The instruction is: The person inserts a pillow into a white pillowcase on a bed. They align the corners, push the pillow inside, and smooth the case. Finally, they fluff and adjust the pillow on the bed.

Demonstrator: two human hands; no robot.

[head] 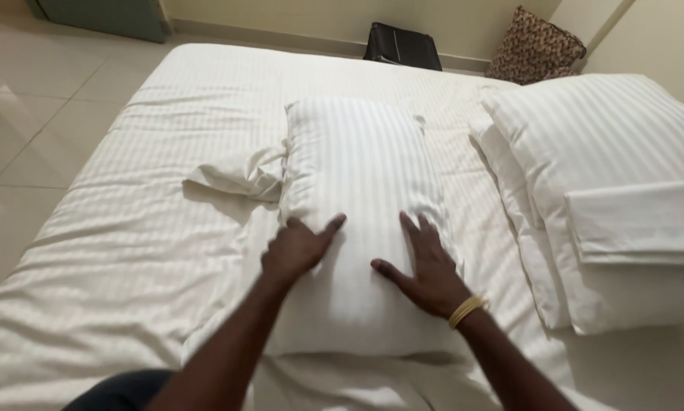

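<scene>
A white striped pillow (361, 160) lies lengthwise in the middle of the bed (129, 251). My left hand (298, 247) rests on its left edge, fingers partly curled, thumb stretched over the fabric. My right hand (427, 270) lies flat on the pillow's right half with fingers spread; a yellow band circles its wrist. A loose flap of pillowcase (239, 173) sticks out to the pillow's left.
Two stacked white pillows (585, 152) with a folded white cloth (639, 221) on top lie at the right. A patterned brown cushion (536, 47) and a black bag (403, 44) sit by the far wall. Tiled floor (30, 99) runs along the left.
</scene>
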